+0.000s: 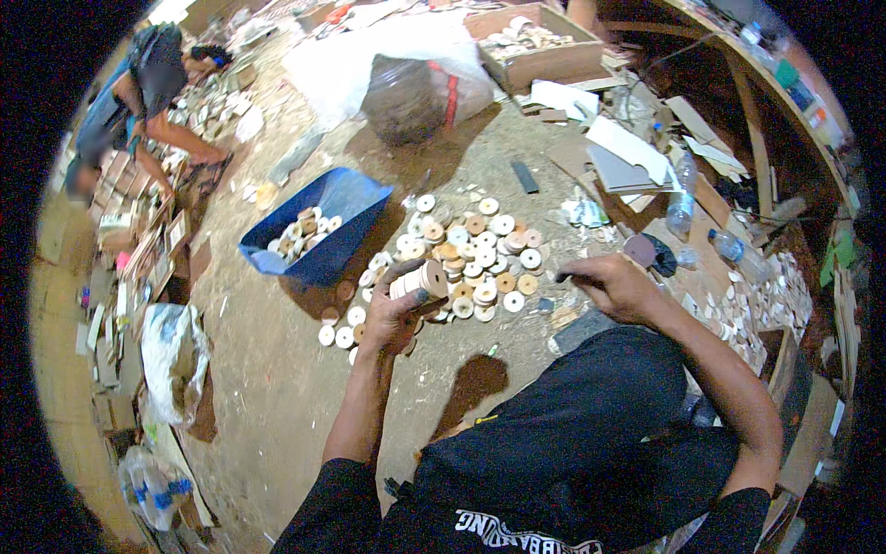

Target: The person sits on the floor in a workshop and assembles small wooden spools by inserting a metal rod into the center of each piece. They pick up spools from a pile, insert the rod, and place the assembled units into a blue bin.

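Wooden discs [484, 247] with centre holes lie heaped on the dusty floor, near the middle of the view. At the far left, a co-worker [152, 92] bends over piled wood offcuts [125, 208]; below that, a whitish plastic bag [173, 360] sits on the floor. Next comes a blue bin [358, 212], open toward the top, with more discs lying inside it. Right of the bin, the left hand [393, 321] is closed around a short stack of discs [417, 284], thumb on the near side, held above the heap's edge. Farther right, the right hand [614, 284] hangs apart from the stack, fingers bent in a narrow curl; I cannot tell whether they pinch anything. Beyond it are a purple round piece [640, 249], an upright clear bottle [681, 198] and scattered pale chips [738, 319].
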Demonstrator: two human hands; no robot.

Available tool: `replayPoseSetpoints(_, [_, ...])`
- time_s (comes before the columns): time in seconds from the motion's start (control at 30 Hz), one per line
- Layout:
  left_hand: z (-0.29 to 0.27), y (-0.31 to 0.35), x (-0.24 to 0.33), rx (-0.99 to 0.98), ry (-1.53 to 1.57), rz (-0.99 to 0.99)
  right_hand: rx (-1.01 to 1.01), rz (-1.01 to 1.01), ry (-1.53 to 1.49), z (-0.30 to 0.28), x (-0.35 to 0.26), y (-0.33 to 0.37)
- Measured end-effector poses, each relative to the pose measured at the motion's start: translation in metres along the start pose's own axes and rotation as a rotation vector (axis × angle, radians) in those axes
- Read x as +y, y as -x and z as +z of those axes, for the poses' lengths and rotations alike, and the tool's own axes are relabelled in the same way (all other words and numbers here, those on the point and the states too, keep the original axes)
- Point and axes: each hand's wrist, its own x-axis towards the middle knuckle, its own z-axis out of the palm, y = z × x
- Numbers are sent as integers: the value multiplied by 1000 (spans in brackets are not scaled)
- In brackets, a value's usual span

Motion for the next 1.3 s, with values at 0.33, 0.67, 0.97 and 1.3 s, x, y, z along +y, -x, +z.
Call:
replayPoseSetpoints(0.33, [61, -29, 2, -235, 26, -42, -47, -72, -44, -6, -7, 4])
replayPoseSetpoints(0.67, [78, -34, 28, -325, -610, 173, -8, -63, -42, -6, -5, 3])
replayPoseSetpoints(0.97, [102, -32, 41, -358, -882, 235, -1, -52, -13, -11, -10, 4])
replayPoseSetpoints(1.3, [112, -33, 43, -366, -949, 172, 21, -64, -35, -10, -8, 6])
